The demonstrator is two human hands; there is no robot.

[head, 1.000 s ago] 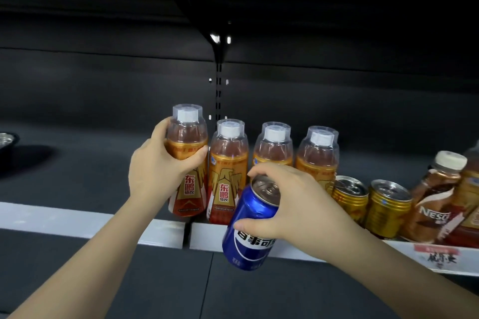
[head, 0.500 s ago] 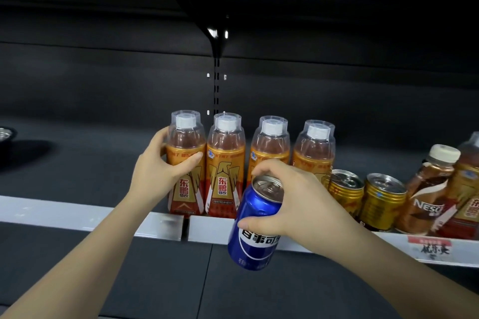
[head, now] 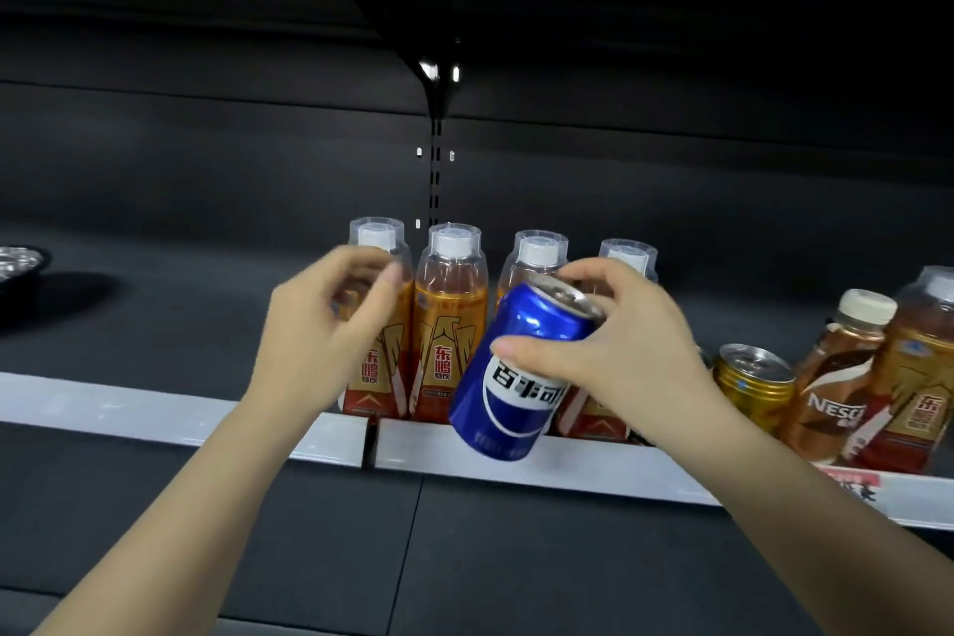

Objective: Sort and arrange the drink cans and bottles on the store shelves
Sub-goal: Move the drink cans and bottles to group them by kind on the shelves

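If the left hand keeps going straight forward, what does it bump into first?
Most likely the leftmost orange bottle in the row. The left hand, open, is right in front of it, though the picture cannot show how near.

Five orange energy-drink bottles (head: 450, 320), one far right (head: 924, 377). One blue can (head: 521, 367). One gold can (head: 753, 385) fully visible. One Nescafé bottle (head: 836, 393). Two hands.

Left hand (head: 330, 325): motion-blurred
Fourth bottle (head: 627, 256): mostly hidden behind right hand (head: 624, 351)
Bowl (head: 18, 266): cut by left edge
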